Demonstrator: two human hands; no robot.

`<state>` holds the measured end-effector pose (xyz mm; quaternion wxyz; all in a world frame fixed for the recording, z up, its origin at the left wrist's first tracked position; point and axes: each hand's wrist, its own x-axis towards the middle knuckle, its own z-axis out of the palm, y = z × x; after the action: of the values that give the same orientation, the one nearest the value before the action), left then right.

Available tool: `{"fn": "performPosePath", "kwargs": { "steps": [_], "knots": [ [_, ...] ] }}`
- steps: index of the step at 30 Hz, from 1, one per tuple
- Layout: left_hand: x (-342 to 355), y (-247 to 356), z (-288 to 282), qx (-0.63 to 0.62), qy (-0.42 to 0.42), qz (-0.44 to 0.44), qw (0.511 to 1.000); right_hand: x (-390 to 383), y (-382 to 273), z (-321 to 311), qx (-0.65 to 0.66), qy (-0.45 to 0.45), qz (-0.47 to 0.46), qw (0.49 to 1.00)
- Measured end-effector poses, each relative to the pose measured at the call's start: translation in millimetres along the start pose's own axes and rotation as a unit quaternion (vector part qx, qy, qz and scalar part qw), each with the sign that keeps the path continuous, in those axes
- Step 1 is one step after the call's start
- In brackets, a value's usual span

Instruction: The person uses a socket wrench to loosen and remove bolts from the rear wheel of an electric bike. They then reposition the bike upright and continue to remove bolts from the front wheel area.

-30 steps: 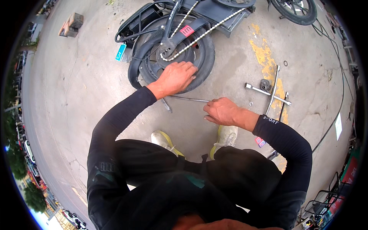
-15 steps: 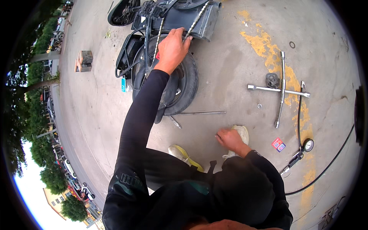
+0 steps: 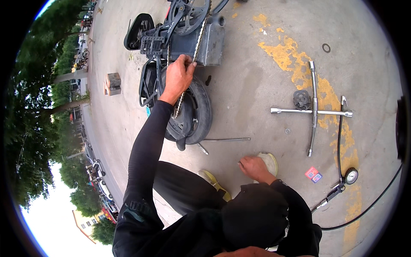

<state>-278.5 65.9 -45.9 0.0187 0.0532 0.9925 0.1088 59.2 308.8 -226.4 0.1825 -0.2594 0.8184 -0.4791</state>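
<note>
A two-wheeler with pedals lies on its side, with its black-tyred wheel (image 3: 204, 115) towards me. My left hand (image 3: 176, 80) reaches out to it, finger and thumb pinched on the silvery chain (image 3: 199, 39). Above the hand the chain runs up to the chainring (image 3: 187, 17); below, a length of it hangs over the wheel hub. The hand hides the part of the chain between. My right hand (image 3: 256, 168) is loosely curled above my pale shoe (image 3: 269, 164), away from the vehicle. Nothing shows in its fingers.
A cross-shaped lug wrench (image 3: 315, 112) lies at the right beside a dark round part (image 3: 302, 100). Nearer are a small red and blue card (image 3: 314, 174) and a tyre inflator gauge (image 3: 351, 175) with hose. A metal rod (image 3: 227, 139) lies by the wheel. A block (image 3: 112, 84) stands left.
My left hand has come a little nearer with the chain, which now shows below it over the wheel hub. The whole view has shifted; my right hand stays curled near the shoe.
</note>
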Motion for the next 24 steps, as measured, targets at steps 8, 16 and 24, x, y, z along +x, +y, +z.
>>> {"fn": "performPosePath", "kwargs": {
  "steps": [8, 16, 24],
  "knots": [
    [17, -9, -8, 0.084, -0.026, 0.011, 0.996, -2, 4, 6, 0.028, -0.006, -0.002, 1.0],
    [7, -1, -26, -0.155, -0.153, -0.074, 0.973, -2, 5, -3, 0.036, -0.002, 0.006, 0.999],
    [-43, 24, -33, -0.12, -0.075, -0.046, 0.989, 4, 2, 7, 0.025, 0.04, -0.002, 0.999]
  ]
}}
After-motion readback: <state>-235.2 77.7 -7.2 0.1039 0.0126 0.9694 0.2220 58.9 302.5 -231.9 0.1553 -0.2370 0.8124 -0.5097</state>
